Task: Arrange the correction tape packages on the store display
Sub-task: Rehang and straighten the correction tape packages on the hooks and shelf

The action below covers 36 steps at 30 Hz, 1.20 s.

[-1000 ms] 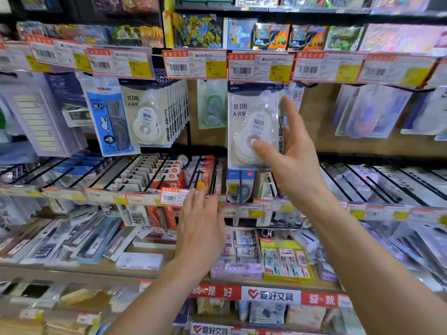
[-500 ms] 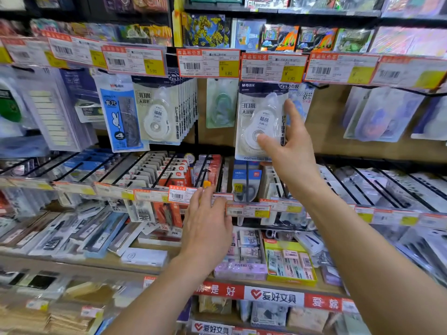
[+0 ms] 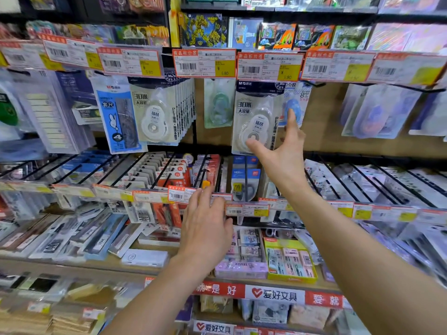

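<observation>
Grips spread: right hand [image 3: 280,160] touching correction tape package [image 3: 254,112], left hand [image 3: 205,233] before price tags [image 3: 180,195]

Brown backboard [image 3: 324,131], wooden shelf [image 3: 48,262], black peg hooks [image 3: 373,183].

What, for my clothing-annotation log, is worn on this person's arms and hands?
Nothing visible is worn: the left hand and right hand are bare, without gloves, rings or watch; the left forearm and right forearm show no sleeves up to the frame edge.
</observation>
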Available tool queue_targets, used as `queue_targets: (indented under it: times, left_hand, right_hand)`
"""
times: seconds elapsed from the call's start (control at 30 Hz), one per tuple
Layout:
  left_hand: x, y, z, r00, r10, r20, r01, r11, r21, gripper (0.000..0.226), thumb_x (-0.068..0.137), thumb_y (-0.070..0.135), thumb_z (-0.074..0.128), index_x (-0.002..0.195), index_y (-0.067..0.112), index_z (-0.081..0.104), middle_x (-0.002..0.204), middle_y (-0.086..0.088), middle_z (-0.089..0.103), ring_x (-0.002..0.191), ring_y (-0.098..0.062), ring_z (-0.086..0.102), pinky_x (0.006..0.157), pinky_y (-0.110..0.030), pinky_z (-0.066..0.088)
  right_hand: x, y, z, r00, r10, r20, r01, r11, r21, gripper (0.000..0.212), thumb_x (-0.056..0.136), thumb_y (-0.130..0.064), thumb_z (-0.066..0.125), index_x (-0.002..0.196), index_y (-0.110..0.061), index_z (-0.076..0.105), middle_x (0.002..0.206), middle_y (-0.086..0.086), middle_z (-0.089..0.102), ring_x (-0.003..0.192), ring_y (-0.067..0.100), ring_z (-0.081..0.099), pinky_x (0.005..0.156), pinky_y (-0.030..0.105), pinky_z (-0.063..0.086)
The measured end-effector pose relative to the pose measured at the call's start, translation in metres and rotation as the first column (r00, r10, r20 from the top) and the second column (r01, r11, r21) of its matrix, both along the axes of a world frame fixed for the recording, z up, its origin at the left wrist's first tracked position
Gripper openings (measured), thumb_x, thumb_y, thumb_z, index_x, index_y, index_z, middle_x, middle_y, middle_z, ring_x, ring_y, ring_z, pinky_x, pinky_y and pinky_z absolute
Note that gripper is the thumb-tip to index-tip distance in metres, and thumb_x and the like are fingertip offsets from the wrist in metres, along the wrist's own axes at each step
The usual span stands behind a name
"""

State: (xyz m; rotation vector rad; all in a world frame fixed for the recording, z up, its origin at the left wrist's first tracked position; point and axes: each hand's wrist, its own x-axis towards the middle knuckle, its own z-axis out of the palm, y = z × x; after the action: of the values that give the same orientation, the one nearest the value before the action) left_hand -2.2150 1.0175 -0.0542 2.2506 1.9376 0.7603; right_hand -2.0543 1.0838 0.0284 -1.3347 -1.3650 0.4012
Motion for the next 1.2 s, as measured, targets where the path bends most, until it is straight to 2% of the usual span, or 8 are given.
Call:
queue_targets:
  times: [0.1,0.17,0.43,0.67,0.83,0.93,1.0,1.2]
  left_hand:
    - [0.000,0.000,0.000,1.000,0.001,-0.008,-0.001,1.000,-0.004,0.039,0.097,0.037,0.054,0.134,0.023,0.050,0.161,0.000,0.020,0.150,-0.022,0.006,0.123,-0.043,0.018]
    - [0.000,-0.001,0.000,1.000,0.001,-0.015,-0.001,1.000,-0.002,0.038,0.096,0.037,0.055,0.131,0.023,0.051,0.161,0.000,0.019,0.150,-0.022,0.007,0.123,-0.043,0.018]
    - [-0.001,-0.003,0.001,0.999,0.008,-0.047,-0.009,1.000,-0.020,0.040,0.096,0.038,0.055,0.133,0.023,0.049,0.162,0.001,0.016,0.150,-0.022,0.005,0.122,-0.042,0.018]
    - [0.001,-0.004,0.007,0.999,0.007,-0.037,-0.009,0.999,-0.032,0.052,0.097,0.040,0.053,0.144,0.024,0.040,0.162,0.001,0.015,0.150,-0.020,0.004,0.122,-0.040,0.015]
    - [0.004,-0.007,0.009,0.999,-0.027,-0.026,0.028,1.000,0.013,0.056,0.096,0.040,0.054,0.147,0.023,0.037,0.159,0.002,0.023,0.149,-0.018,0.009,0.121,-0.035,0.010]
    - [0.008,-0.013,0.013,0.995,-0.100,-0.021,0.101,0.994,0.049,0.050,0.095,0.035,0.057,0.141,0.022,0.044,0.155,0.000,0.031,0.148,-0.019,0.015,0.122,-0.038,0.015]
    - [0.013,-0.019,0.014,0.990,-0.141,-0.012,0.141,0.988,0.066,0.045,0.095,0.033,0.058,0.137,0.021,0.047,0.153,-0.001,0.035,0.147,-0.020,0.017,0.120,-0.038,0.019]
    - [0.022,-0.042,-0.007,0.955,-0.294,-0.046,0.297,0.949,0.102,0.041,0.090,0.024,0.066,0.129,0.012,0.059,0.141,-0.003,0.049,0.139,-0.022,0.032,0.117,-0.035,0.027]
  right_hand:
    - [0.000,0.006,0.004,0.999,0.033,-0.007,-0.033,0.999,-0.018,0.116,0.081,-0.047,0.084,0.165,-0.032,0.005,0.168,0.000,0.020,0.155,0.016,0.022,0.123,0.038,0.025]
    - [-0.002,0.009,0.006,0.999,0.052,0.004,-0.051,0.998,-0.029,0.113,0.084,-0.044,0.082,0.165,-0.030,0.004,0.169,-0.001,0.020,0.155,0.017,0.023,0.124,0.041,0.027]
    - [-0.002,0.010,0.007,0.995,0.095,-0.035,-0.096,0.994,-0.048,0.109,0.084,-0.041,0.080,0.165,-0.032,0.007,0.164,-0.005,0.032,0.149,0.014,0.036,0.118,0.033,0.034]
    - [0.004,-0.016,-0.003,0.998,0.068,-0.009,-0.068,0.990,-0.126,0.100,0.090,-0.042,0.075,0.165,-0.026,0.011,0.168,-0.005,0.024,0.153,0.012,0.027,0.110,0.023,0.023]
    - [0.002,-0.046,-0.028,0.994,0.030,0.104,-0.009,0.980,-0.199,0.079,0.097,-0.029,0.067,0.162,-0.019,0.024,0.163,-0.002,0.033,0.152,0.011,0.028,0.118,0.024,0.026]
    - [0.002,-0.065,-0.038,0.983,0.027,0.182,0.009,0.981,-0.196,0.067,0.095,-0.021,0.067,0.155,-0.018,0.038,0.144,-0.006,0.045,0.140,0.008,0.039,0.105,0.012,0.025]
    - [0.004,-0.080,-0.046,0.967,0.037,0.253,0.016,0.978,-0.206,0.063,0.095,-0.021,0.066,0.154,-0.017,0.043,0.147,-0.004,0.046,0.138,0.009,0.041,0.104,0.010,0.024]
    - [0.016,-0.118,-0.092,0.885,0.135,0.446,0.023,0.944,-0.330,0.055,0.097,-0.028,0.065,0.150,-0.018,0.052,0.152,-0.002,0.047,0.139,0.018,0.046,0.112,0.026,0.036]
